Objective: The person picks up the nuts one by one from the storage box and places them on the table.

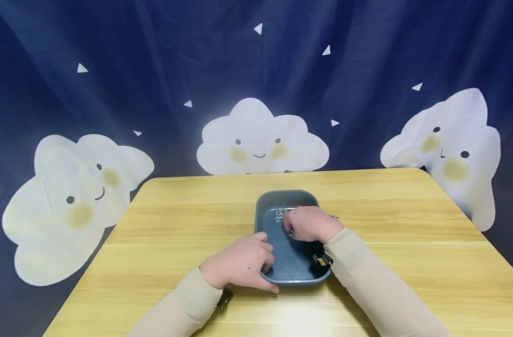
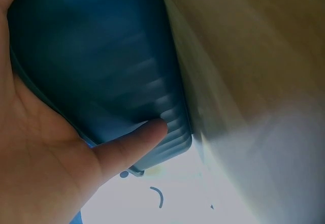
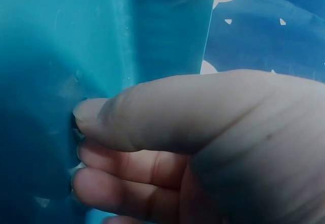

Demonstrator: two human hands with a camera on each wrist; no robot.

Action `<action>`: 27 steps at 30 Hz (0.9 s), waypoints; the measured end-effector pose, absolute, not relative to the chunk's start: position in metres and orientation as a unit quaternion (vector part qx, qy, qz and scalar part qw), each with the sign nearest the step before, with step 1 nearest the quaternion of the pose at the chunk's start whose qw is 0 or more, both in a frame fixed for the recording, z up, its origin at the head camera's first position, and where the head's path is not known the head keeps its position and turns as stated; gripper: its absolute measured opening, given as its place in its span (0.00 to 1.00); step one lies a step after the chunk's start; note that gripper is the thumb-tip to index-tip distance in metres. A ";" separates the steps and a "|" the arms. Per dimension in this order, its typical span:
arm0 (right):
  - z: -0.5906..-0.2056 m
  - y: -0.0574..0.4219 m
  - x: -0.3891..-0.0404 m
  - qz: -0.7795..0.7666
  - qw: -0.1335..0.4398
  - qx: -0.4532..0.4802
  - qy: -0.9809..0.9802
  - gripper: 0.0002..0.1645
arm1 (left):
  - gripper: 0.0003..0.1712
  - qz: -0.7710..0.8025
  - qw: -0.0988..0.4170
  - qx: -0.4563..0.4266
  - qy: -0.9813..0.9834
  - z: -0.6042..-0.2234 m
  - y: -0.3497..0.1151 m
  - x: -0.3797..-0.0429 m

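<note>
A blue-grey rectangular tub point(image 1: 292, 262) with rounded corners lies on the table in the head view. My left hand point(image 1: 241, 262) grips its near left rim; in the left wrist view the thumb point(image 2: 134, 145) presses the outer wall. Inside the tub, my right hand point(image 1: 311, 223) points down with curled fingers and pinches a small shiny metal piece point(image 1: 290, 232). The right wrist view shows these fingertips point(image 3: 94, 120) close to the tub's floor, largely hiding what they pinch. Several similar shiny pieces point(image 1: 278, 215) lie near the far end inside the tub.
More small shiny pieces point(image 1: 334, 216) show just beyond my right wrist, at the tub's right side. The wooden table point(image 1: 189, 210) extends around the tub. Behind it hangs a dark blue curtain point(image 1: 223, 56) with white clouds and triangles.
</note>
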State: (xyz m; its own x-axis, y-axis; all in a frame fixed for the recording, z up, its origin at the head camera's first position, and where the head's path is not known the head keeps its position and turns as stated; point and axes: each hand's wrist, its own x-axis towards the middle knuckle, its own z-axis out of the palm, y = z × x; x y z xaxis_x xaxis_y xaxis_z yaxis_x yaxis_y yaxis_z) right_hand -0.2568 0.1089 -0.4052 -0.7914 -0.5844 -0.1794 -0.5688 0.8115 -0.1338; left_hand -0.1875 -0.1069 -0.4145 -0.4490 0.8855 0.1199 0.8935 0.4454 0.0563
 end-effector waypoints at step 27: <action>-0.401 0.111 -0.250 -0.033 0.116 -0.314 0.942 0.10 | 0.31 -0.057 0.046 -0.527 -0.846 -0.417 -0.108 -0.186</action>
